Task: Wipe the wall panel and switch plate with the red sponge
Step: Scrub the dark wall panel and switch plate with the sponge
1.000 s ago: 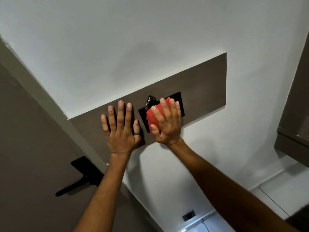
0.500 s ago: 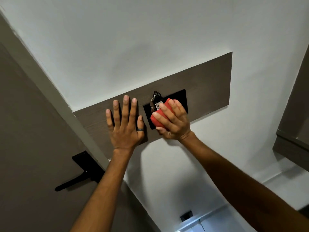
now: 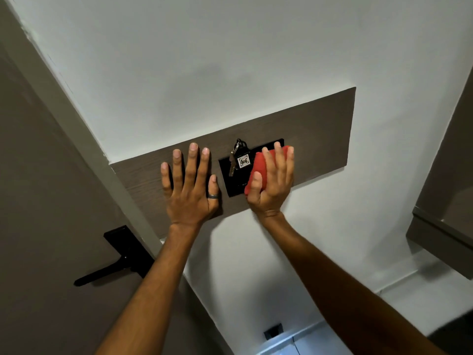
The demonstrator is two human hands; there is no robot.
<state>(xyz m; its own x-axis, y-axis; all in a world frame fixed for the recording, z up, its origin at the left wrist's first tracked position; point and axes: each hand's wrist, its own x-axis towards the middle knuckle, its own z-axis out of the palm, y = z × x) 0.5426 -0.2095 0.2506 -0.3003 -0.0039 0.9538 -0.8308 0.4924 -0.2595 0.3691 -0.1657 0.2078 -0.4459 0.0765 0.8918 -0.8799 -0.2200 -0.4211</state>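
Left hand [image 3: 190, 190], dark ring on thumb, flat and fully spread against long dark-brown woodgrain wall panel [image 3: 320, 139], holding nothing. At 3 o'clock from it, black rectangular switch plate [image 3: 234, 184] with metal key and tag marked 406 [image 3: 239, 160] hanging at its 12 o'clock. Right hand [image 3: 271, 185] pressing soft red sponge [image 3: 258, 167] under palm, fingers extended over it, on plate's 3 o'clock edge. Black lever door handle [image 3: 107, 270] at 7 o'clock.

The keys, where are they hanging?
In the head view, the keys hang on the black switch plate at the middle of the brown wall panel, just left of the red sponge.
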